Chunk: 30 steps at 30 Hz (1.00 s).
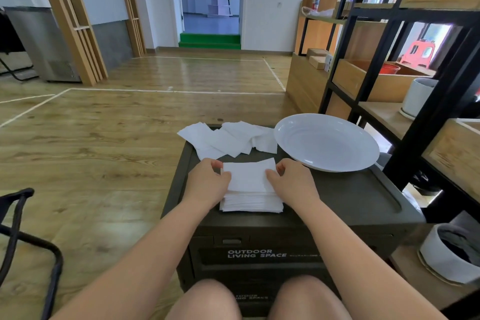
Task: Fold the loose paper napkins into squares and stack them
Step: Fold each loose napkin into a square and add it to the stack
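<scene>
Both hands — left hand (207, 180), right hand (292, 179) — pinch a folded napkin (248, 176) onto the stack (250, 202); next, probably, squaring its edges — loose napkins (226, 139) wait.

An indoor activity hall — pale wooden floor with white court lines (166, 91), black-framed wooden shelving unit (389, 41) beside it.

matt paper napkins (250, 184), glossy (white) bowl (326, 141)

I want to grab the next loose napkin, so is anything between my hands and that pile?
Nothing visible. The loose napkins lie just beyond the stack, where the left hand and right hand rest. The bowl sits off to the right.
</scene>
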### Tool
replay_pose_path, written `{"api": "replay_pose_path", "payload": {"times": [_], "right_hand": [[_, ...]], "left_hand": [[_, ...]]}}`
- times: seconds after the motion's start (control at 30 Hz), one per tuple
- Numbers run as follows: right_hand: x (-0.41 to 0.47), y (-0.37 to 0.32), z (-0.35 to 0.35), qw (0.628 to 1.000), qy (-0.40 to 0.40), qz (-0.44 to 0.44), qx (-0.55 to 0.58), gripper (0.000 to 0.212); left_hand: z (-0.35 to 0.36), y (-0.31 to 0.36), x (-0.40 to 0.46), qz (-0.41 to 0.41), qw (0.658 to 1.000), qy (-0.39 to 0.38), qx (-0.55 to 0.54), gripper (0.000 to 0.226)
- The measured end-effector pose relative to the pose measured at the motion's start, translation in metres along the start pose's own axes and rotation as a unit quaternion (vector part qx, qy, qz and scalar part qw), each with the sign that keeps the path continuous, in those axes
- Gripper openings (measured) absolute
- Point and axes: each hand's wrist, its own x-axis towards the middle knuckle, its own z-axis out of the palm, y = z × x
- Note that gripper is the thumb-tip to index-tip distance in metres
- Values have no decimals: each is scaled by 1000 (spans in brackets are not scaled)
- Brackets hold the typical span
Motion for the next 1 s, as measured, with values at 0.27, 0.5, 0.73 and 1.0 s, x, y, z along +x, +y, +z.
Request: {"api": "replay_pose_path", "payload": {"times": [0.27, 0.5, 0.73, 1.0], "right_hand": [[-12, 1, 12, 998, 54, 6, -3, 25], [-16, 8, 28, 977, 134, -141, -84, 12], [-9, 16, 31, 987, 104, -125, -10, 6], [-4, 21, 33, 989, 81, -113, 55, 9]], "left_hand": [[6, -13, -1, 23, 999, 2, 29, 28], [0, 5, 29, 63, 996, -37, 60, 28], [40, 48, 106, 135, 980, -3, 148, 30], [98, 57, 154, 155, 923, -10, 351, 42]]}}
